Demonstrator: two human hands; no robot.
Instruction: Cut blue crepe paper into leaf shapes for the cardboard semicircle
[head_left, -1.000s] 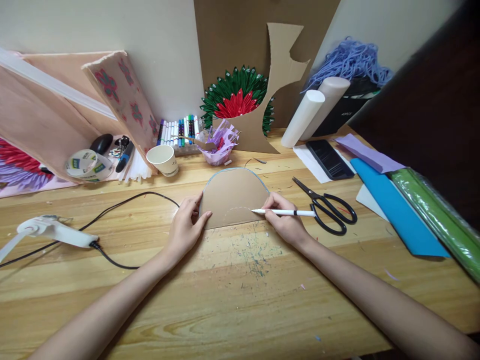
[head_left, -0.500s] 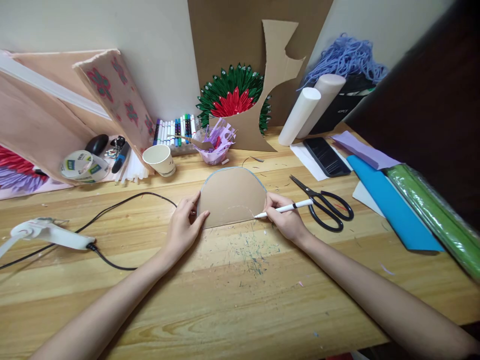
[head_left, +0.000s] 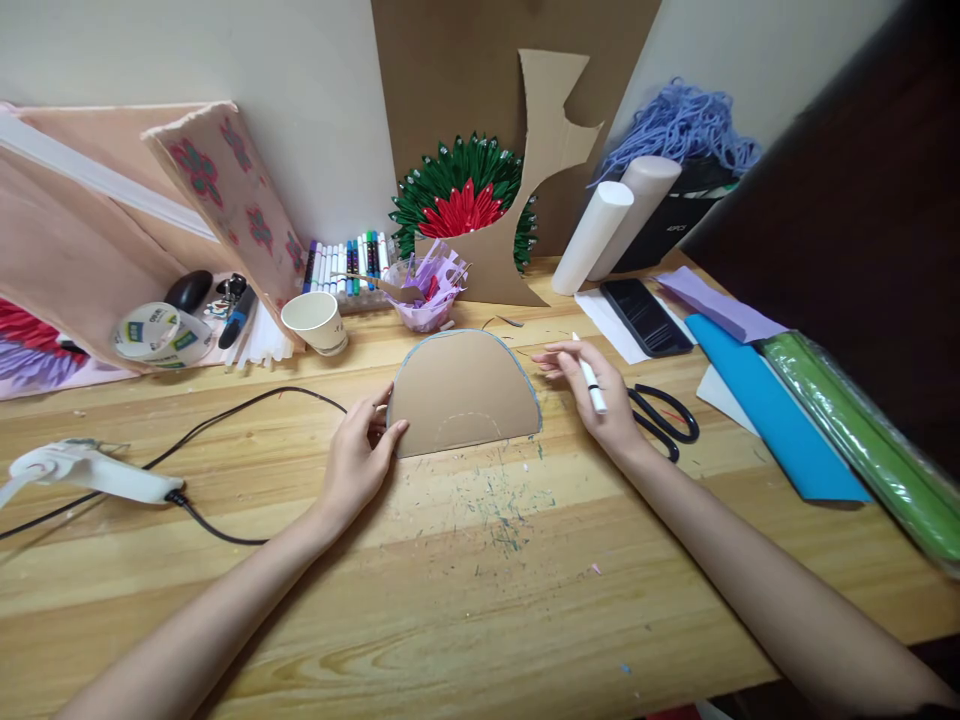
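A half-round piece of cardboard [head_left: 466,385] lies flat on the table, its curved edge outlined in blue. Near its straight edge runs a faint, dashed white arc. My left hand [head_left: 360,440] grips the cardboard's left corner between thumb and fingers. To the right of the cardboard, apart from it, my right hand [head_left: 592,390] holds a white marker [head_left: 590,375] with a black band, which now slants across the fingers. Black-handled scissors [head_left: 666,415] lie beside and partly under my right hand, their blades hidden by it.
A white glue gun [head_left: 105,472] with a black cord lies at left. A paper cup [head_left: 315,322], a row of markers [head_left: 346,262] and a bowl of purple scraps [head_left: 426,300] stand behind. A phone [head_left: 645,316] and blue paper [head_left: 780,410] lie at right.
My right hand has let go of the cardboard and lifted away to the right, turning the marker off the surface. The dashed arc now shows whole. My left hand stays on the cardboard.
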